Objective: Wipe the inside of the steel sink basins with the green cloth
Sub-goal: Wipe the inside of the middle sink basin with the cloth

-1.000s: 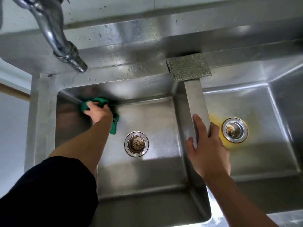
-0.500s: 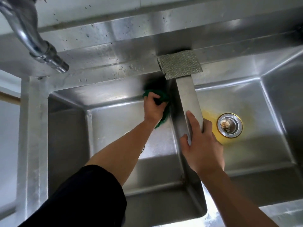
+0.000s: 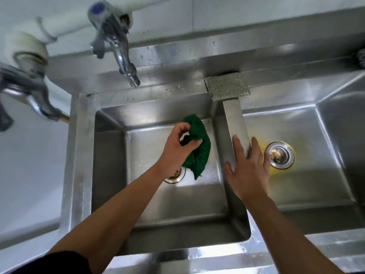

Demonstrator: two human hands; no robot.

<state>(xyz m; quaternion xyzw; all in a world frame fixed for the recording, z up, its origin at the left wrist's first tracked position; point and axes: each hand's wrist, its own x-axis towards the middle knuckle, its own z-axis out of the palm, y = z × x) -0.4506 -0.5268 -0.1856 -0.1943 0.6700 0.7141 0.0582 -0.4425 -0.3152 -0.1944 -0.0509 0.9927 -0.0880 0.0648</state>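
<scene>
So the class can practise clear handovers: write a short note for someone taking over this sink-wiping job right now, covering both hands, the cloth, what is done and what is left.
Left hand pinches the green cloth, which hangs bunched inside the left basin, towards its back right.
Right hand rests flat, fingers straight, on the divider between the basins.
Done: cannot be judged from the steel alone.
Left: the right basin shows a yellow stain around its drain; wipe there, and go over the left basin again if unsure.
</scene>
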